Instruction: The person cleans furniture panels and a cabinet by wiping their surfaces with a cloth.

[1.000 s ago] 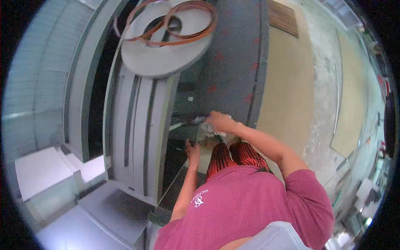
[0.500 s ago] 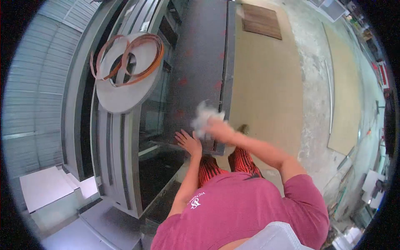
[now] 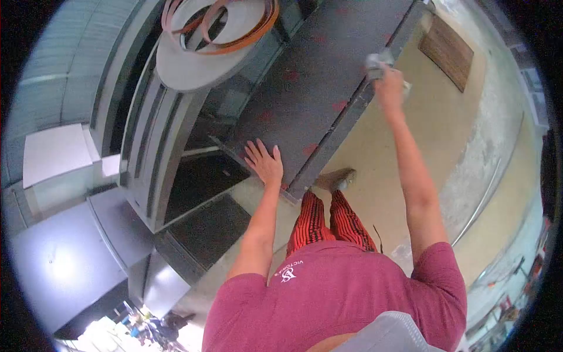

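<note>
A long dark grey board (image 3: 281, 108) with faint red marks lies before me, with a dark seam along its right side. My left hand (image 3: 267, 165) rests flat on the near end of the board, fingers spread and nothing in them. Farther off, my right hand (image 3: 390, 92) grips a crumpled whitish-grey cloth (image 3: 380, 61) at the board's right edge. That hand and cloth are slightly blurred, and part of the cloth is hidden by my fingers.
Orange-brown strip coils (image 3: 258, 36) lie on a white oval panel (image 3: 193, 70) to the left, above grey metal rails. A brown wood-grain panel (image 3: 447, 51) lies on the tan sheet (image 3: 404, 152) at right. Pale boxes (image 3: 58, 154) stand at left.
My right hand has swept the cloth away from me along the board's right edge. My left hand stays flat on the near end. The whole view has turned.
</note>
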